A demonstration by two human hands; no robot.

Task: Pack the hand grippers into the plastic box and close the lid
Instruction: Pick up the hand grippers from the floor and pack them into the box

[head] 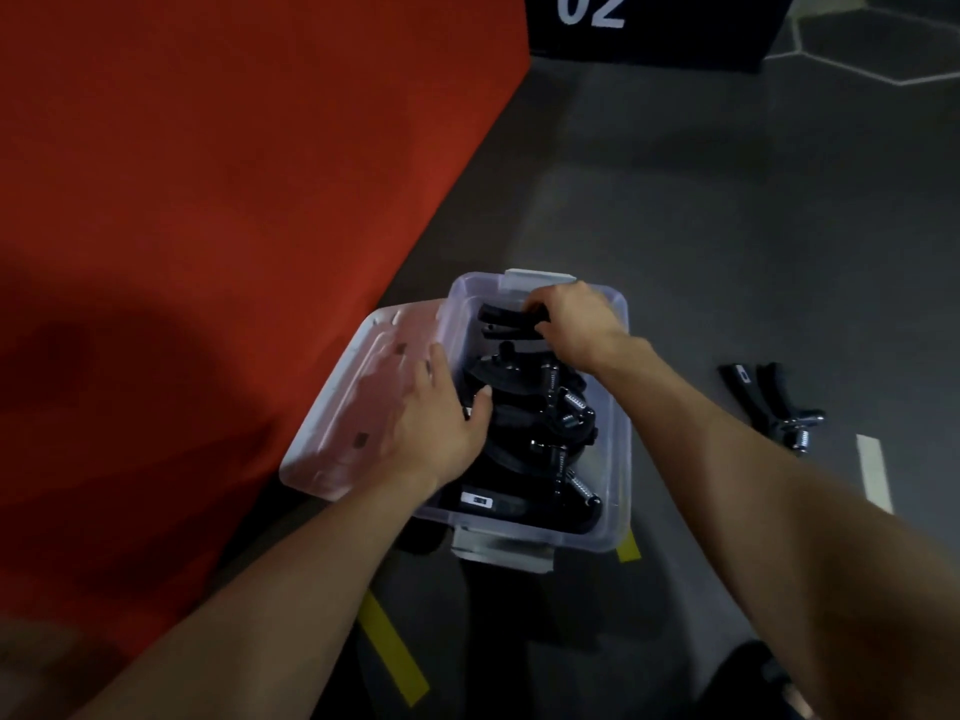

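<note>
A clear plastic box (618, 459) stands on the grey floor with several black hand grippers (524, 423) with metal springs piled inside. At the far end of the box my right hand (576, 322) grips the black handles of one hand gripper (506, 322). My left hand (441, 423) lies over the box's left rim, fingers straight, thumb touching the pile inside. The clear lid (343, 418) leans beside the box on the left, partly under my left hand. One more black hand gripper (769, 397) lies on the floor to the right of the box.
A large red block (208, 226) rises along the left side, close against the lid. A black sign with "02" (649, 28) stands at the back. Yellow tape strips (395, 652) and a white tape strip (875, 472) mark the grey floor.
</note>
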